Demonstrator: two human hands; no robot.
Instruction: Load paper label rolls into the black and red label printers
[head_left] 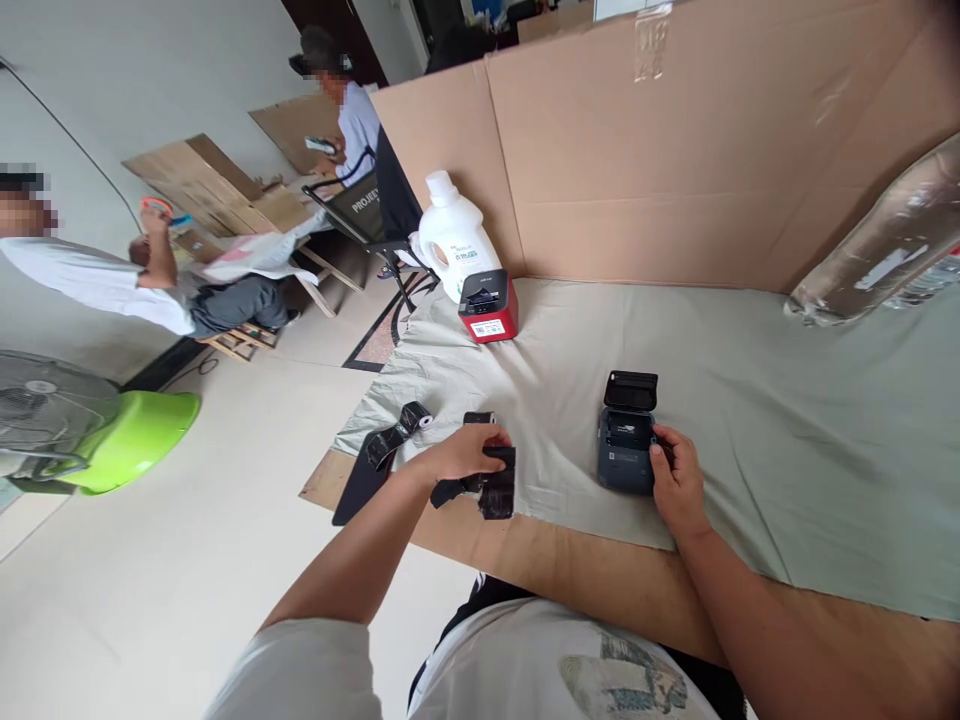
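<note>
On the grey-green cloth [750, 420] in front of me, my right hand [679, 485] rests against the right side of a small dark blue printer [626, 450], fingers curled onto its edge so that I steady it rather than lift it; its black lid [631, 390] stands open, tipped back away from me. My left hand [465, 452] is closed over a black wrapped roll [491, 485], fingers on top of it, with the crumpled black wrapping trailing out beside my palm. The roll lies near the cloth's front edge, well apart from the printer to its right. Just to the left lies a second roll in black wrapping [401, 432], its white core end showing, partly over a flat black sheet [360, 485] that hangs past the table's brown cardboard edge [540, 565]. Farther back on the cloth sits a red printer with a black top [488, 306], and just behind it stands a white jug with a green label [454, 235]. A cardboard wall [675, 160] backs the table, and a clear plastic-wrapped bundle [877, 245] leans in from the right. Off to the left, two other people sit on the floor area near wooden boards, and a green basin [139, 435] lies beside a fan [34, 410].
</note>
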